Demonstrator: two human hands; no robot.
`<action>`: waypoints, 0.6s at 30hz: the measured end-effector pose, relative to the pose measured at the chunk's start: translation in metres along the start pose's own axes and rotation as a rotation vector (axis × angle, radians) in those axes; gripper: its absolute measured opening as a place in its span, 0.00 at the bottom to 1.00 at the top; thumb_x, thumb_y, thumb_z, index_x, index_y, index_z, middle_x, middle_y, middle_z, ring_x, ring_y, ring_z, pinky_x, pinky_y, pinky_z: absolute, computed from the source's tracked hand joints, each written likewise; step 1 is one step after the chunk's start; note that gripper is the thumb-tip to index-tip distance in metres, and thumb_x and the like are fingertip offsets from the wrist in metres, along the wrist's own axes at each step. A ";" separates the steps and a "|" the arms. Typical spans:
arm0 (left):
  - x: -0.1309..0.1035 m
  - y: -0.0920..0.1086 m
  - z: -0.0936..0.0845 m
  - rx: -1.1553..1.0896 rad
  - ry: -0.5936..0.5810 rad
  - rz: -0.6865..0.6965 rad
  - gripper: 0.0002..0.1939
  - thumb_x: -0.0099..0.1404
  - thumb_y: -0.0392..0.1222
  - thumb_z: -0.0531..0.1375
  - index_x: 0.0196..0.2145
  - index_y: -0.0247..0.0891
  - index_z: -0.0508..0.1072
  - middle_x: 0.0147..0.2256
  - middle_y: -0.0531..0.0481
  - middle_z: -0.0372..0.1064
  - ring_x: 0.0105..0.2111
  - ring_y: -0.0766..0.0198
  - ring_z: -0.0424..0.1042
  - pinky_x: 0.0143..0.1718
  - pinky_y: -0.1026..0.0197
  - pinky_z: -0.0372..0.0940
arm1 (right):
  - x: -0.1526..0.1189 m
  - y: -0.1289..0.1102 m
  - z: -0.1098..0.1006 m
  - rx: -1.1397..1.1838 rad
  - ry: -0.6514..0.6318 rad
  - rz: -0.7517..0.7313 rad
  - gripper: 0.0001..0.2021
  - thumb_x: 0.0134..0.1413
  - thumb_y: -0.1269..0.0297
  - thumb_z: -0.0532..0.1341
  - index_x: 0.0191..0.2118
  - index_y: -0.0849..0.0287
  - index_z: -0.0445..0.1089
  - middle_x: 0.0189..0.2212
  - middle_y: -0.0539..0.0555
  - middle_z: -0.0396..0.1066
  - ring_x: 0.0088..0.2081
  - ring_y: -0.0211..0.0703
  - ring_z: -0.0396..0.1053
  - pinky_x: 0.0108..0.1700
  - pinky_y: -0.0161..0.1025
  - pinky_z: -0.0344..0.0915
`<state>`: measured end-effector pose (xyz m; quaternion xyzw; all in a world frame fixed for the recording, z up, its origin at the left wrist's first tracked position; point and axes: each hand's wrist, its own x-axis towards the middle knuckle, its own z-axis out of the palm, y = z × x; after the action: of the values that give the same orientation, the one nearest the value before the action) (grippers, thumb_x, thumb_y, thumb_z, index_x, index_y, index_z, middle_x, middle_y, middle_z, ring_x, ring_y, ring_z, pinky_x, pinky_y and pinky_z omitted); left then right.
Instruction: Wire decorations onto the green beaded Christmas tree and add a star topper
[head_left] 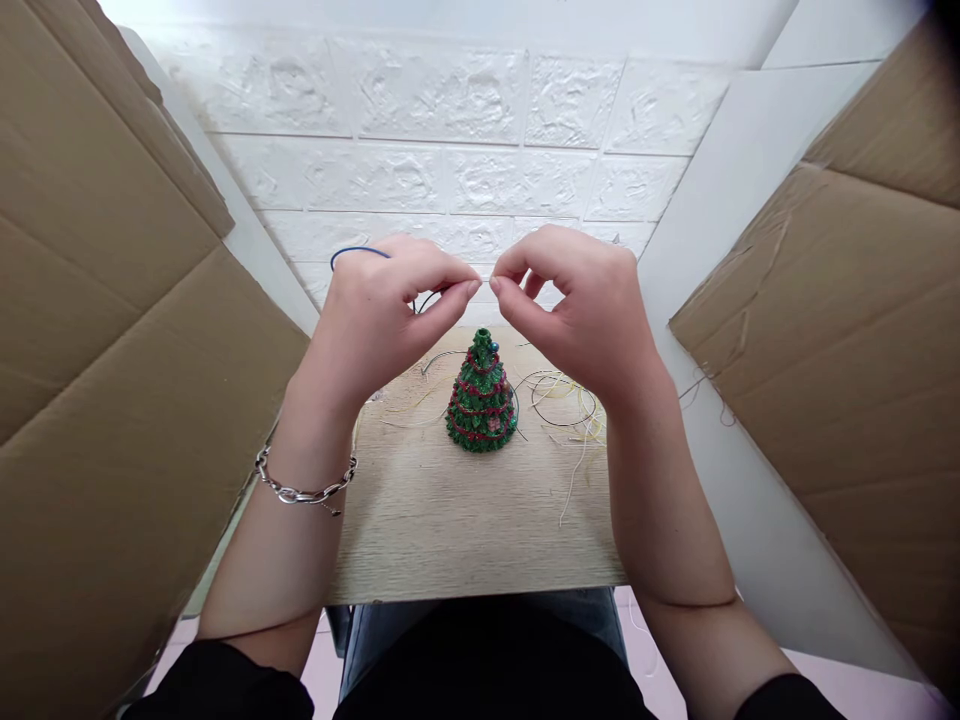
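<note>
My left hand (397, 310) and my right hand (574, 300) are raised side by side above the table, thumb and forefinger of each pinched, the tips nearly meeting. A short light bit shows between the fingertips, too small to make out. A dark blue cord (360, 249) loops over the back of my left hand, and a dark strand shows beneath its fingers. Below the hands a small green decorated tree (482, 400) stands upright, with red garlands and coloured beads; its top has a small hole.
Loose yellow, white and dark wires (581, 400) lie tangled right of the tree, with more strands at its left. The wooden table (480, 540) ends near my body. Cardboard panels (112, 300) rise on both sides, and a white brick-patterned wall (442, 100) stands behind.
</note>
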<state>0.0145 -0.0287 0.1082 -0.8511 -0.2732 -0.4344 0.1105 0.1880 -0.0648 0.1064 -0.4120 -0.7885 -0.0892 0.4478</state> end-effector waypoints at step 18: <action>0.000 -0.004 -0.002 -0.088 -0.106 -0.086 0.08 0.59 0.41 0.56 0.26 0.42 0.74 0.22 0.55 0.69 0.24 0.67 0.66 0.28 0.63 0.61 | 0.000 0.003 0.013 -0.069 -0.063 -0.030 0.11 0.58 0.67 0.53 0.29 0.59 0.69 0.28 0.53 0.66 0.33 0.41 0.64 0.37 0.40 0.57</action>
<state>0.0111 -0.0265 0.1094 -0.8644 -0.2957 -0.4047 0.0396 0.1819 -0.0569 0.0983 -0.4179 -0.8048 -0.1097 0.4069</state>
